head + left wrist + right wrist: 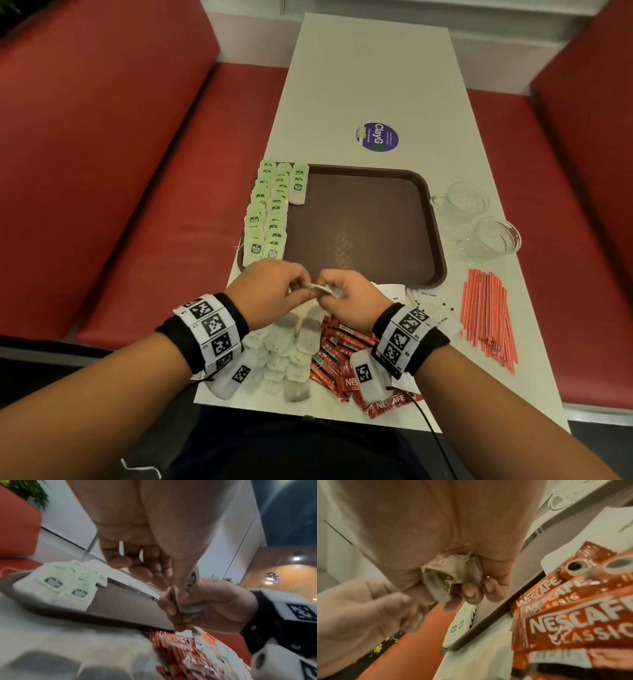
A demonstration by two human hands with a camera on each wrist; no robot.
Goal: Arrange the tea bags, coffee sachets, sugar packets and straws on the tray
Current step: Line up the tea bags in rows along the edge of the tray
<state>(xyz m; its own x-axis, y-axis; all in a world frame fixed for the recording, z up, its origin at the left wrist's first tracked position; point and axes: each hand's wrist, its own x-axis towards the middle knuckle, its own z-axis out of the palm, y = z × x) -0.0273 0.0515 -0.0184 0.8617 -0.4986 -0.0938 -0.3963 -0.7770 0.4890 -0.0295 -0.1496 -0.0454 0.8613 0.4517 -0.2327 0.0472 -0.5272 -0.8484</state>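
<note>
Both hands together just below tray [435, 219] near edge: right hand [346, 298] clutches tea bag [318, 289] (crumpled, tag showing), left hand [270, 291] pinches its end. Rows of tea bags [270, 212] fill tray's 9 o'clock side.

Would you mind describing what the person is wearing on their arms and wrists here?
Both forearms are bare, with no sleeves. Each wrist carries a black band: the left wristband and the right wristband. Each is covered in white square tiles printed with black coded markers. A white rounded camera housing with its own marker hangs under the right one, and a thin black cable runs back from it.
</note>
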